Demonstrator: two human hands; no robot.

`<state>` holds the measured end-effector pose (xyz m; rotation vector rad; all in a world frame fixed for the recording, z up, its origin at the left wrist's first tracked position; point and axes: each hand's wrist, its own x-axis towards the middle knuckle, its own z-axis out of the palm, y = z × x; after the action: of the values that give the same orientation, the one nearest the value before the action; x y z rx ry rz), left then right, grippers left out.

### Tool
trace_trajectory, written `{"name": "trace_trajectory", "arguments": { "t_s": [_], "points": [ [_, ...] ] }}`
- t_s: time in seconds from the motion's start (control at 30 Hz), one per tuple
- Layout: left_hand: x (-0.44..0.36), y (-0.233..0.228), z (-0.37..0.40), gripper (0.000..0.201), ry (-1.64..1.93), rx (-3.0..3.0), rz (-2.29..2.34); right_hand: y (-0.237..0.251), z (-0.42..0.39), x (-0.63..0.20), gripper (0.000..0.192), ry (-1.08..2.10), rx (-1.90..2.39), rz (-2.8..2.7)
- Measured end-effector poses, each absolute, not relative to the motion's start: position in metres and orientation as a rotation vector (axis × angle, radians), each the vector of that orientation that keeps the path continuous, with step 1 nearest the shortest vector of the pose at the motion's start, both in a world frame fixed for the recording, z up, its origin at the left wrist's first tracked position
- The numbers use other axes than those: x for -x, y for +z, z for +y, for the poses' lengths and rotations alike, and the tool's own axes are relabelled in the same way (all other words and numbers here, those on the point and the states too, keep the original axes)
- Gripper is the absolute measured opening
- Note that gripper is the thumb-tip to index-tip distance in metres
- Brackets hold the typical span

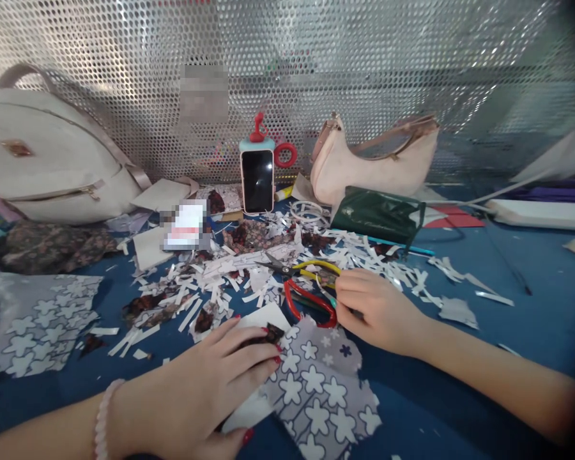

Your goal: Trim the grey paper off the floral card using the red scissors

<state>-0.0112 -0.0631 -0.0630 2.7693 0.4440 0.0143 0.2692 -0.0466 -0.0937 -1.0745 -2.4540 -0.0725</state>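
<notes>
My left hand (pixel 215 377) lies flat with fingers stretched over a white sheet of paper (pixel 256 409) and the edge of a torn piece of grey fabric with white flowers (pixel 316 390). A dark scrap (pixel 274 332) shows by its fingertips. My right hand (pixel 378 306) is closed beside the handles of scissors (pixel 311 300), one yellow and one red, whose blades point left. A small teal tip shows at its fingers; what they hold is mostly hidden.
Paper strips and dark scraps (pixel 220 275) litter the blue table (pixel 517 358). A backpack (pixel 52 153), a phone (pixel 257 182) propped upright, a pale handbag (pixel 378 166) and a dark green pouch (pixel 378 214) stand before a perforated metal panel (pixel 148 83). More flowered fabric (pixel 43 319) lies left.
</notes>
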Motion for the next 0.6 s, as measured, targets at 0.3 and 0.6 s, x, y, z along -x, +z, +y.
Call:
{"name": "trace_trajectory", "arguments": {
  "t_s": [0.3,0.6],
  "points": [
    [0.012,-0.063,-0.063,0.055,0.024,-2.763,0.427,-0.089,-0.048,-0.269,0.033,-0.134,0.995,-2.566],
    [0.012,-0.064,-0.063,0.056,0.043,-2.771,0.433,-0.095,-0.038,-0.278,0.023,-0.165,1.12,-2.433]
  ]
}}
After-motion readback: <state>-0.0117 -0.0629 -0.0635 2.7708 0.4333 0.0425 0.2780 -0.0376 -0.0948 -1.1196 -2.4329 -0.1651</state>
